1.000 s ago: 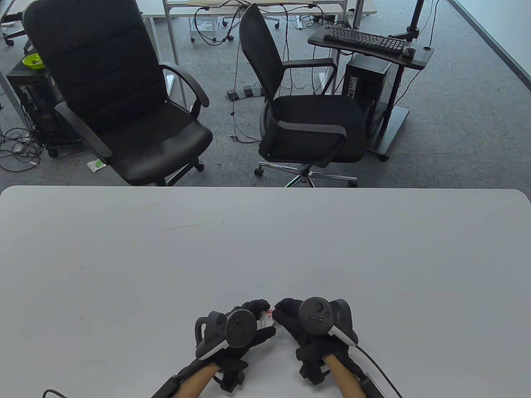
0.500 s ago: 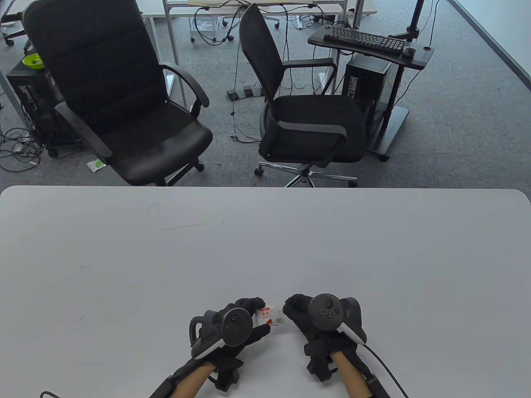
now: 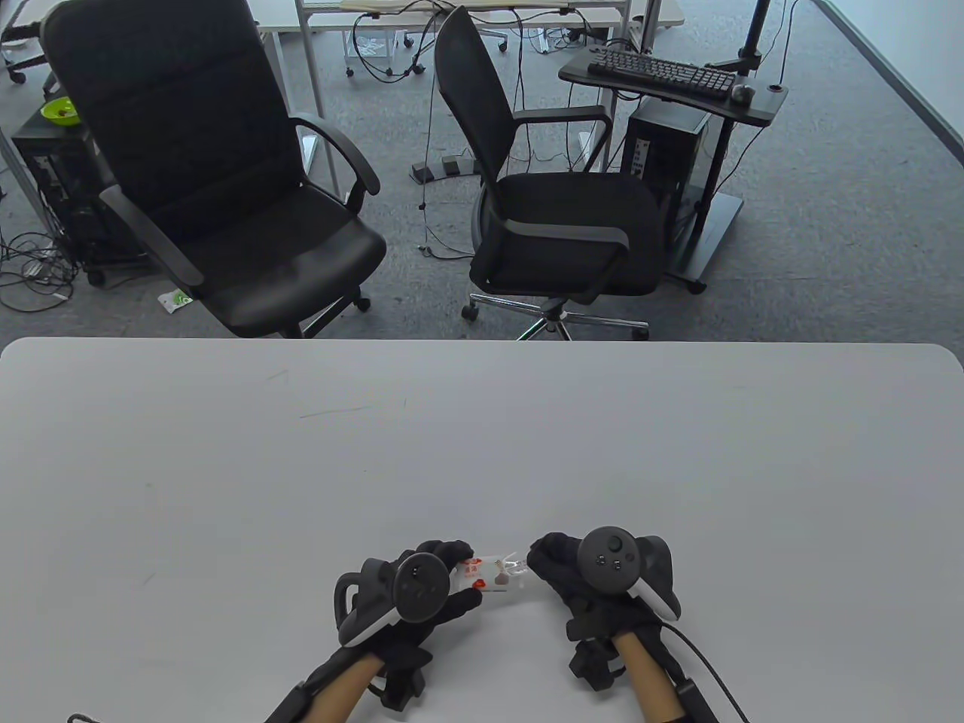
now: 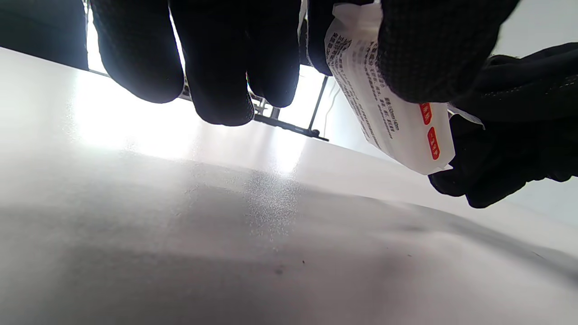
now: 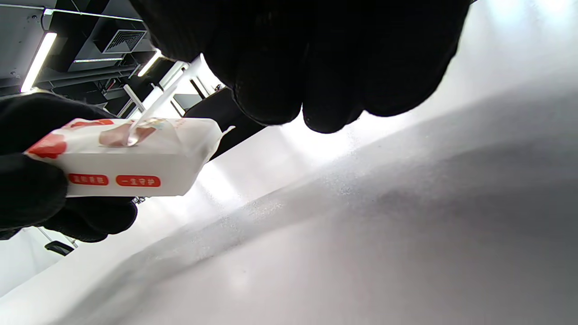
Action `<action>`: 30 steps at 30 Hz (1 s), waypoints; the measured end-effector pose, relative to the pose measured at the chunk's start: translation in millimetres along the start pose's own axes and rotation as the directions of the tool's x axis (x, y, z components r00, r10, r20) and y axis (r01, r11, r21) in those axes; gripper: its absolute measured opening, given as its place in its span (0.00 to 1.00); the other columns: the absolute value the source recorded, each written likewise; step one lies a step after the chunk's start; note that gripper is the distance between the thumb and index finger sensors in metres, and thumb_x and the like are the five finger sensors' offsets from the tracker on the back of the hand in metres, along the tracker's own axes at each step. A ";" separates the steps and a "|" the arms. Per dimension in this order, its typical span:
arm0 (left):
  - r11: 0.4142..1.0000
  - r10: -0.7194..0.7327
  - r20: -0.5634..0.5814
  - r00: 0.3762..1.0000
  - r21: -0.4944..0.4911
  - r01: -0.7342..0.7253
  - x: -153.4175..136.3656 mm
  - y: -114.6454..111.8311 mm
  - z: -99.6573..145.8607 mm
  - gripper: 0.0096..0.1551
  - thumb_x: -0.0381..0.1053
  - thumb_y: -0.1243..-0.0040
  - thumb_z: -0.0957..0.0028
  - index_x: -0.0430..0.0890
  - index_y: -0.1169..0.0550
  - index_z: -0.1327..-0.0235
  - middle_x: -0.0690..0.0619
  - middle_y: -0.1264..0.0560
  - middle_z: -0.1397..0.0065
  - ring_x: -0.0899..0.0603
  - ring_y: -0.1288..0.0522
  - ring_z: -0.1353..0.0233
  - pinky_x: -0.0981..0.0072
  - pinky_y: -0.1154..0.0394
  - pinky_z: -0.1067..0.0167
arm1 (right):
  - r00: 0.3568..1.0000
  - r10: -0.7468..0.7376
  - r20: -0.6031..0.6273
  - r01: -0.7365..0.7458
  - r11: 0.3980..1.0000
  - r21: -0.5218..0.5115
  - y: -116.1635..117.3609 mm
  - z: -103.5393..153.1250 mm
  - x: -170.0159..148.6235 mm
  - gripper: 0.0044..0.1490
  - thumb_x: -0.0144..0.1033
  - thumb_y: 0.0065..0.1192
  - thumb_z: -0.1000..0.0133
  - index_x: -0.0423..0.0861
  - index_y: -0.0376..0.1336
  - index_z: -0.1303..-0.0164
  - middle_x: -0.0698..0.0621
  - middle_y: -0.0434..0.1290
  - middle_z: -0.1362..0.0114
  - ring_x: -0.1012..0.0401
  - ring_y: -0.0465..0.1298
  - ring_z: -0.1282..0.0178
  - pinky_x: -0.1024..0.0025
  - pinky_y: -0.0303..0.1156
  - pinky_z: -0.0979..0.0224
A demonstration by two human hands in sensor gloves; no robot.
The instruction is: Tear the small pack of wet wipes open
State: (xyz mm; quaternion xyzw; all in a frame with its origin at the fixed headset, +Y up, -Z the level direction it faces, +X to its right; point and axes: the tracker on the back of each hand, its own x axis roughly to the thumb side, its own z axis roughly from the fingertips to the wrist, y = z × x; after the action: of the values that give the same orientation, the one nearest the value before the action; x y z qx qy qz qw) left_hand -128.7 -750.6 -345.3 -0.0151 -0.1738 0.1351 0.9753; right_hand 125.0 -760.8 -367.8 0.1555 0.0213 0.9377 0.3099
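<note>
1. Spreading wide beneath both hands, the table (image 3: 482,452) lay white and bare-topped, its near edge under the wrists.
2. Beyond the hands, across the table, stood two black chairs: one (image 3: 211,173) ahead and to the left, the other (image 3: 550,203) ahead and slightly to the right.
3. A keyboard (image 3: 661,74) sat on a stand far ahead of the right hand.
4. The left hand (image 3: 410,595) was raised off the table and gripped the pack (image 3: 491,572) between thumb and fingers; in the left wrist view the thumb (image 4: 429,49) pressed on the pack's face, and three other fingertips hung curled beside it.
5. The right hand (image 3: 595,576) hovered just to the right of the left one, its fingers bunched together; in the right wrist view a clear strip (image 5: 158,101) ran from those fingers to the pack's top, so the hand pinched that strip.
6. The pack was held between the two hands, above the table, white with red marks, its left end in the left hand's grip and its right end free, near the right fingertips.
7. The strip, stretched taut, joined the pack's upper face to the right hand.
</note>
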 end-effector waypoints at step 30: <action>0.987 0.073 -0.239 0.968 -0.121 -0.104 -16.7 1.8 -109.6 0.38 0.65 0.38 0.50 0.62 0.35 0.25 0.47 0.44 0.12 0.30 0.55 0.12 0.25 0.53 0.24 | 0.813 0.565 -0.138 -0.551 0.824 0.133 -26.3 13.8 -41.9 0.43 0.53 0.34 0.30 0.46 0.31 0.13 0.35 0.24 0.11 0.37 0.23 0.20 0.28 0.32 0.27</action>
State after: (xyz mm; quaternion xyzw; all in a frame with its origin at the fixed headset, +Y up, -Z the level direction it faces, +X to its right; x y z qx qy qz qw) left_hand -106.7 -751.4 -453.9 -0.1034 -0.0657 0.1642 0.9788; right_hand 176.1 -765.0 -369.9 0.0871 0.0419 0.9953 0.0111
